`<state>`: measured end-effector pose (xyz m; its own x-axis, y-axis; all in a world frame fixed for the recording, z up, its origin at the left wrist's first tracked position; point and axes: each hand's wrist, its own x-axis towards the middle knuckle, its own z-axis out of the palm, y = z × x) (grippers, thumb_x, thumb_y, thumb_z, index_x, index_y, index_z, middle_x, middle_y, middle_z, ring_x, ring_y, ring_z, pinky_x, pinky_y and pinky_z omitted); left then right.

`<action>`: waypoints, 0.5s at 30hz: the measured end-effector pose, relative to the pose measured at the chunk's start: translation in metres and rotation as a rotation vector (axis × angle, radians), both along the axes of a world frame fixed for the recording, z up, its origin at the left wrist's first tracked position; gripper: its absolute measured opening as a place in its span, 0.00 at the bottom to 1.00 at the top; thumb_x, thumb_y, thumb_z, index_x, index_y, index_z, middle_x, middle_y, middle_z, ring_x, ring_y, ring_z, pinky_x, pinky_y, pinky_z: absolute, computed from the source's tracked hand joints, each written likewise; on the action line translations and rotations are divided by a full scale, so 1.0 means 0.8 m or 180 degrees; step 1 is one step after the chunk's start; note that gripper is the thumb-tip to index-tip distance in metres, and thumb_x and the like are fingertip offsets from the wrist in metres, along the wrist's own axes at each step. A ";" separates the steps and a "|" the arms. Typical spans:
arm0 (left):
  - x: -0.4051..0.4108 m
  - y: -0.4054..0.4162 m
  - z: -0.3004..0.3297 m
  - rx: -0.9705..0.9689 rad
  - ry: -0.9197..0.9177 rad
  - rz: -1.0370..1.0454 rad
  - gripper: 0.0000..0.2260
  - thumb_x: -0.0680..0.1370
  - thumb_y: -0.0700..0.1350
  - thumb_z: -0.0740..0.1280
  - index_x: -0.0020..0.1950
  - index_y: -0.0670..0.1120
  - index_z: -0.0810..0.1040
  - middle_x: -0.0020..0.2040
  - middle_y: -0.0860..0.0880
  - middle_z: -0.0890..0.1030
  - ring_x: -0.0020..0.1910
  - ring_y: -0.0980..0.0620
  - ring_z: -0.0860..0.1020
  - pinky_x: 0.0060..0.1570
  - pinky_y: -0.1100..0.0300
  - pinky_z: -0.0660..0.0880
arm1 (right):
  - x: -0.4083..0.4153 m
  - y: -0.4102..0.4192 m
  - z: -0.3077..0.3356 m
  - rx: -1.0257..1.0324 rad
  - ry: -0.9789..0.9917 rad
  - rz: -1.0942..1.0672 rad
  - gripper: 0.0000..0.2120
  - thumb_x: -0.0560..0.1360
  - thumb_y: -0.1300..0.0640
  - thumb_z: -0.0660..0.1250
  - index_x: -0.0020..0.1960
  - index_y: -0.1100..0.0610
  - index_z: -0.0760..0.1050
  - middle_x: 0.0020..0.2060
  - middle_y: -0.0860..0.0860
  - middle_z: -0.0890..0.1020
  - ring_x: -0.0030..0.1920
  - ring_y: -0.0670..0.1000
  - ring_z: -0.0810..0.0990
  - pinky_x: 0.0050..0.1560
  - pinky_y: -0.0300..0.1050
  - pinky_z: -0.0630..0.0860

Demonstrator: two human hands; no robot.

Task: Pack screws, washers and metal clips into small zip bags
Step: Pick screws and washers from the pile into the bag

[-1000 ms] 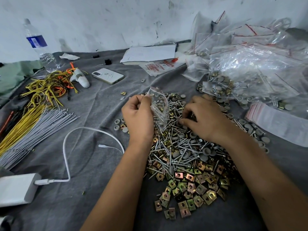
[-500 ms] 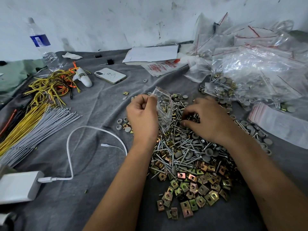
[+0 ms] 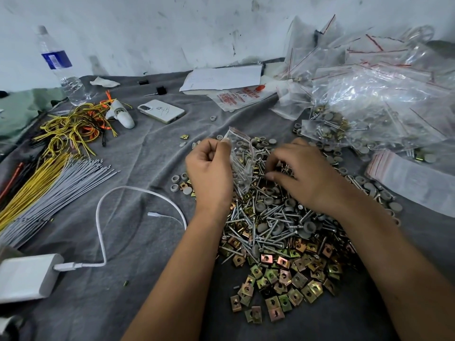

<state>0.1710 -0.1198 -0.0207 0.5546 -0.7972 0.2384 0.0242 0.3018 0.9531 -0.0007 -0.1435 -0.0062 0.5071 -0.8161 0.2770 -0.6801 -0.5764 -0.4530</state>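
My left hand (image 3: 210,173) is closed on the rim of a small clear zip bag (image 3: 242,159) with a red seal strip; the bag holds several screws and hangs over the pile. My right hand (image 3: 301,177) rests palm down on the heap of silver screws (image 3: 266,217), fingertips curled into it just right of the bag; what they pinch is hidden. Grey round washers (image 3: 309,226) are mixed through the heap. Brass-coloured square metal clips (image 3: 283,279) spread at the near side of the pile.
Filled zip bags (image 3: 369,112) pile up at the back right, with a stack of flat empty bags (image 3: 416,185) near them. A phone (image 3: 161,111), water bottle (image 3: 61,67), wire bundles (image 3: 49,173), white charger (image 3: 27,276) and its cable (image 3: 105,217) lie on the left of the grey cloth (image 3: 138,148).
Both hands stay at the pile; my right fingers shift slightly among the screws next to the bag. The camera view has drifted a little.
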 end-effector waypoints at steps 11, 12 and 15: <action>-0.013 0.005 -0.003 -0.0140 -0.0963 -0.0405 0.14 0.79 0.41 0.67 0.39 0.32 0.74 0.29 0.44 0.71 0.29 0.49 0.67 0.30 0.53 0.64 | 0.004 0.011 0.007 -0.0622 -0.1395 0.0070 0.09 0.73 0.62 0.77 0.53 0.57 0.84 0.45 0.44 0.84 0.45 0.38 0.82 0.48 0.28 0.76; -0.013 0.006 -0.003 -0.0132 -0.0948 -0.0441 0.14 0.80 0.41 0.67 0.39 0.32 0.74 0.29 0.44 0.71 0.29 0.49 0.67 0.30 0.53 0.64 | 0.005 0.009 0.007 -0.0688 -0.1316 0.0034 0.10 0.72 0.62 0.78 0.52 0.57 0.84 0.43 0.45 0.84 0.44 0.37 0.81 0.47 0.27 0.75; -0.012 0.005 -0.003 -0.0125 -0.0831 -0.0446 0.15 0.80 0.40 0.68 0.39 0.32 0.73 0.27 0.46 0.71 0.28 0.50 0.67 0.30 0.56 0.64 | 0.004 0.008 0.006 -0.0599 -0.1469 -0.0017 0.08 0.72 0.62 0.79 0.50 0.56 0.84 0.42 0.44 0.84 0.43 0.39 0.82 0.45 0.30 0.77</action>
